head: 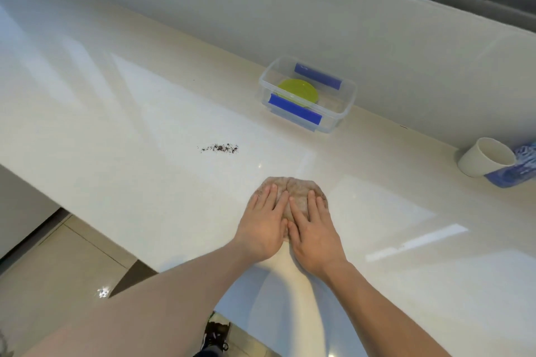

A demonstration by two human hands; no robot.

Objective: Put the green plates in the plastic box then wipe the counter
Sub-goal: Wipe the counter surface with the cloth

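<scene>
Centrally, both hands (pixel 290 226) flatten cloth (pixel 293 191); crumbs (pixel 222 148) apart.

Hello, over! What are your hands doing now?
Left hand and right hand flat on cloth. Green plates in plastic box. Crumbs unwiped. Nothing blocking.
</scene>
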